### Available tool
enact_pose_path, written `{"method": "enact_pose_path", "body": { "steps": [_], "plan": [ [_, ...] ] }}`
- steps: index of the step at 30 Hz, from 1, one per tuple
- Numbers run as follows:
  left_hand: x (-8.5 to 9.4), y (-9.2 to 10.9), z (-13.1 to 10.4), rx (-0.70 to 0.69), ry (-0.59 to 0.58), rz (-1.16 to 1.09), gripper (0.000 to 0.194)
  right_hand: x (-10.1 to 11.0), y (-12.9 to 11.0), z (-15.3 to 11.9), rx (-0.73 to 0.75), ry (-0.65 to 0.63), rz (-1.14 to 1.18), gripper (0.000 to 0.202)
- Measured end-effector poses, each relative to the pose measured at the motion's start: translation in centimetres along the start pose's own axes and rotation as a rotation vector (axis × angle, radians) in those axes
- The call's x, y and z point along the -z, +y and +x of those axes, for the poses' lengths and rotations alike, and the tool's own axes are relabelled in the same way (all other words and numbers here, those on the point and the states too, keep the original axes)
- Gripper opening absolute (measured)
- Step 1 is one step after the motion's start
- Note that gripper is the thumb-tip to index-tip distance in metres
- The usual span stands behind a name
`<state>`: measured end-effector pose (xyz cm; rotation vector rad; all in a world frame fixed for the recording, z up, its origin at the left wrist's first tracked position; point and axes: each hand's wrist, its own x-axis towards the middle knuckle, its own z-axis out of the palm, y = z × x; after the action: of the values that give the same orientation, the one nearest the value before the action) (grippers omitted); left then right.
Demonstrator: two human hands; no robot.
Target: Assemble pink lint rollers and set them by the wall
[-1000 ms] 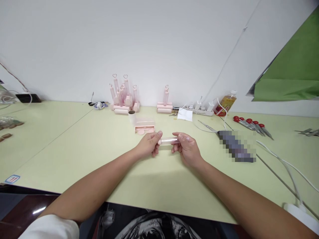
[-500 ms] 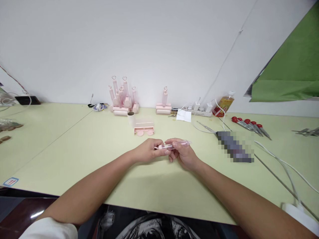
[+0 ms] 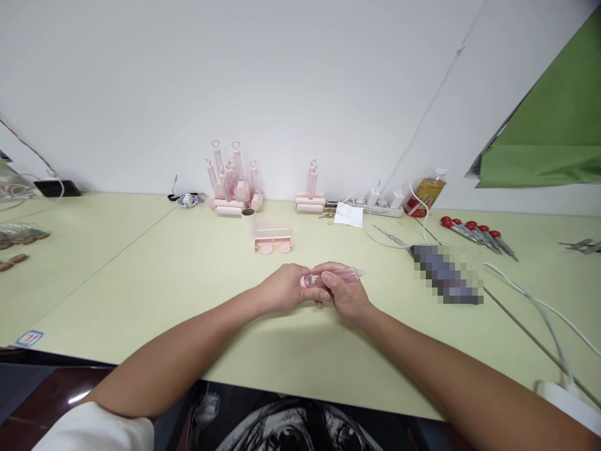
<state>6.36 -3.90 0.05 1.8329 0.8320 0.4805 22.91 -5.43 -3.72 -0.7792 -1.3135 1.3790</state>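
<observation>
A clear pink tube [image 3: 345,274] with a pale pink end lies nearly level between my hands, above the table. My left hand [image 3: 287,288] is closed around its left end, thumb along the near side. My right hand [image 3: 346,295] grips the middle, thumb on top, and the narrow tip sticks out to the right. Just beyond my hands sits an open pink case [image 3: 273,243] with two round parts at its front. A white hollow cylinder [image 3: 248,220] stands beside the case.
Pink tubes with heart-shaped loops [image 3: 230,178] stand in a cluster by the wall, near a pink holder [image 3: 310,202]. To the right are a power strip [image 3: 387,210], a tilted bottle [image 3: 426,193], red-capped tools [image 3: 479,235] and a blurred dark object [image 3: 446,275] with cables.
My left hand has closed further over the tube's left end, covering the thin piece that stuck out there. The whole view has shifted slightly.
</observation>
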Motion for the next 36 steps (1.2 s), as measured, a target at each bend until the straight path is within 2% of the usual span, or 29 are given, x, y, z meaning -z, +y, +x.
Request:
{"method": "enact_pose_path", "body": {
  "steps": [5, 9, 14, 17, 19, 22, 24, 26, 27, 29, 31, 34, 36],
  "plan": [
    [-0.2, 0.2, -0.3, 0.071, 0.046, 0.106, 0.028, -0.4, 0.0, -0.5, 0.056, 0.021, -0.06, 0.032],
    [-0.8, -0.4, -0.4, 0.112, 0.071, 0.151, 0.032, -0.2, 0.6, -0.8, 0.072, 0.013, -0.089, 0.03],
    [-1.8, -1.2, 0.5, 0.011, 0.14, 0.108, 0.034, -0.1, 0.6, 0.0, 0.067, -0.009, -0.102, 0.035],
    [-1.6, -1.6, 1.4, -0.024, 0.221, 0.174, 0.043, 0.5, 0.2, 1.2, 0.101, 0.027, -0.198, 0.036],
    [-0.6, -1.8, 1.7, 0.007, 0.302, 0.295, 0.052, 1.3, 0.0, 2.1, 0.069, 0.116, -0.282, 0.039],
    [2.7, -2.5, 1.9, 0.014, 0.54, 0.536, 0.051, 3.2, -0.3, 3.0, -0.167, 0.334, -0.403, 0.032],
    [5.7, -3.3, 1.8, 0.044, 0.773, 0.722, 0.045, 4.5, -0.7, 3.3, -0.277, 0.347, -0.65, 0.027],
    [8.6, -4.4, 1.6, 0.135, 1.003, 0.873, 0.047, 5.4, -1.0, 3.4, -0.274, 0.271, -0.977, 0.036],
    [9.8, -5.0, 1.5, 0.167, 1.057, 0.91, 0.049, 5.7, -1.1, 3.4, -0.258, 0.224, -1.125, 0.037],
    [11.6, -6.2, 1.5, 0.214, 1.055, 0.944, 0.052, 5.9, -1.3, 3.5, -0.233, 0.148, -1.354, 0.032],
    [12.5, -7.2, 1.5, 0.233, 0.992, 0.951, 0.048, 5.7, -1.4, 3.5, -0.252, 0.111, -1.479, 0.026],
    [13.2, -8.0, 1.4, 0.236, 0.945, 0.925, 0.039, 5.4, -1.6, 3.6, -0.32, 0.091, -1.55, 0.027],
    [13.6, -7.9, 1.2, 0.243, 0.998, 0.892, 0.033, 5.5, -1.7, 3.6, -0.347, 0.094, -1.556, 0.029]
  ]
}}
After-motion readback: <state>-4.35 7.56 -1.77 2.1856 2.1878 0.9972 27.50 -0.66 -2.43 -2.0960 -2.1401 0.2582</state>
